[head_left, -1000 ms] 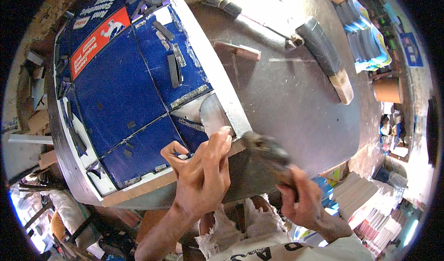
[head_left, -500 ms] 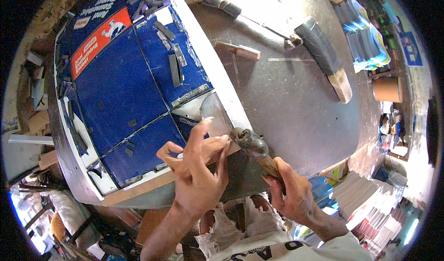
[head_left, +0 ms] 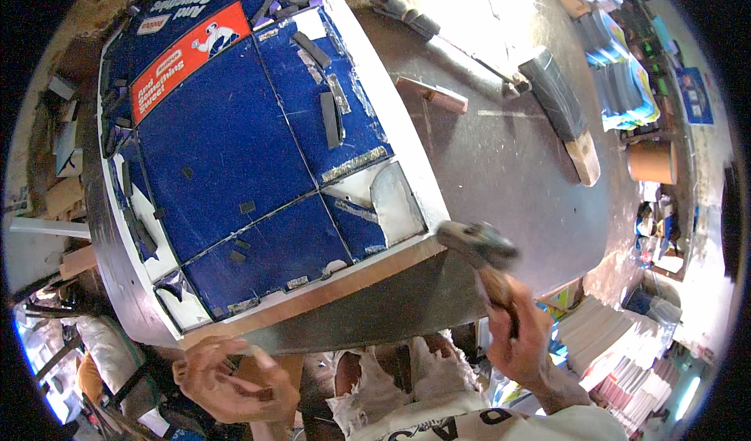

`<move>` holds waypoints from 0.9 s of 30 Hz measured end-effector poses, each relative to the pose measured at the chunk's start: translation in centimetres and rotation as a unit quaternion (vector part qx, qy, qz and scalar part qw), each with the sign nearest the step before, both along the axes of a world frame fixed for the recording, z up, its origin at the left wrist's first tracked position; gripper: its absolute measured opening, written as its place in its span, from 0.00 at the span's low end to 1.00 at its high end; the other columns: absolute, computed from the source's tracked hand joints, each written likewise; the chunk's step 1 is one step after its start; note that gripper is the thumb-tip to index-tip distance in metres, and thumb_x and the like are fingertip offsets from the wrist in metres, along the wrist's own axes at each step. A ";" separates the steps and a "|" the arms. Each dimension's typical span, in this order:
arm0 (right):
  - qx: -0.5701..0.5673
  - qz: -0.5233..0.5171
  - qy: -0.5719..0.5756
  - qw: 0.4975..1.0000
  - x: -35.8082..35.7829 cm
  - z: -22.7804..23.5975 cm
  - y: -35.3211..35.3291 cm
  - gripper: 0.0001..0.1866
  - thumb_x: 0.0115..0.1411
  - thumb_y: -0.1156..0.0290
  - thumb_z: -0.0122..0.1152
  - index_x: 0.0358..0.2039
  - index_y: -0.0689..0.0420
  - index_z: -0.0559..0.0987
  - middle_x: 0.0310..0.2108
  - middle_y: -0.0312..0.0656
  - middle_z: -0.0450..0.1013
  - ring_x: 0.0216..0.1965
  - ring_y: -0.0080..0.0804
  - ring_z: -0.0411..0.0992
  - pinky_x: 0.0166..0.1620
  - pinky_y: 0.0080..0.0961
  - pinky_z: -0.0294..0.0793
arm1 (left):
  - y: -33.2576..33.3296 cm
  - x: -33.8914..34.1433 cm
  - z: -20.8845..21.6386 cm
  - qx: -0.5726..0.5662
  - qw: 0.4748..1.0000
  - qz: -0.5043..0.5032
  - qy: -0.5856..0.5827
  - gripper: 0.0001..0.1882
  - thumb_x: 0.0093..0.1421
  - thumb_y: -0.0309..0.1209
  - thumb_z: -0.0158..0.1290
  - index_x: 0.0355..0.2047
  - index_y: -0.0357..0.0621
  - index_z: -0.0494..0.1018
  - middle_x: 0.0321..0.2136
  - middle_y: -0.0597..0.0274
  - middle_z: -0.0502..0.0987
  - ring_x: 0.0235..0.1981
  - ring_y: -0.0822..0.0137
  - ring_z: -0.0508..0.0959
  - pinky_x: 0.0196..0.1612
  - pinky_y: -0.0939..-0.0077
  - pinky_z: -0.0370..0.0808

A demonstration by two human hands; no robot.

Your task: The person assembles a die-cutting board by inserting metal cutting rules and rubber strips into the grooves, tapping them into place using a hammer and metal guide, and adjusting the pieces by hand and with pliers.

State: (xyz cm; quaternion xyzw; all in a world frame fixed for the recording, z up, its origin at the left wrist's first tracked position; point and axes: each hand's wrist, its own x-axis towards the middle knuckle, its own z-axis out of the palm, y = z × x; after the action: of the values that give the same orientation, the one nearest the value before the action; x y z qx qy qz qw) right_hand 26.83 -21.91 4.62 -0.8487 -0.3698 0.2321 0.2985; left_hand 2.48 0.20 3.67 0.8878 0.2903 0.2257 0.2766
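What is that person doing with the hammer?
A person is working at a metal table. Their right hand grips a hammer by its wooden handle, with the head blurred right beside the corner of a big white board covered in blue sheets. The left hand is down below the board's near edge, fingers curled around something small; what it is cannot be made out. Another long-handled tool lies farther back on the table.

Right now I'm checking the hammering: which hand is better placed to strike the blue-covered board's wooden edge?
Right. The right hand grips the wooden-handled hammer beside that edge; the left hand is low, off the board.
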 end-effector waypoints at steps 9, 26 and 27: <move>-0.040 -0.013 -0.008 0.999 -0.9 -0.1 1.4 0.15 0.64 0.71 0.53 0.49 0.63 0.70 0.28 0.48 0.73 0.24 0.40 0.74 0.28 0.33 0.74 | 1.8 -0.9 -0.8 0.143 0.954 0.264 0.016 0.18 0.58 0.27 0.54 0.46 0.28 0.67 0.38 0.53 0.70 0.39 0.62 0.74 0.43 0.70 0.69; 0.009 -0.256 -0.015 0.966 -2.0 -1.3 -3.0 0.19 0.69 0.55 0.45 0.40 0.60 0.73 0.19 0.33 0.67 0.19 0.17 0.62 0.22 0.19 0.61 | 10.9 8.3 -2.1 0.008 0.997 -0.068 0.023 0.10 0.53 0.24 0.60 0.37 0.44 0.79 0.35 0.58 0.80 0.38 0.61 0.80 0.44 0.71 0.73; 0.017 -0.258 0.001 0.966 -2.3 -1.3 -2.7 0.19 0.70 0.55 0.45 0.40 0.60 0.73 0.18 0.32 0.65 0.19 0.16 0.61 0.22 0.18 0.60 | 10.8 8.1 -1.0 -0.027 0.998 -0.052 0.035 0.09 0.52 0.23 0.60 0.35 0.43 0.78 0.34 0.58 0.79 0.37 0.60 0.79 0.43 0.72 0.73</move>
State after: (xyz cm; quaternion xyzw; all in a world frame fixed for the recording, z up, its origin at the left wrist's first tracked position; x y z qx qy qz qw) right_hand 24.53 -24.64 3.28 -0.9099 -0.1418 0.1415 0.3632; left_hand 10.62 11.03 2.68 0.9013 0.2593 0.1713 0.3019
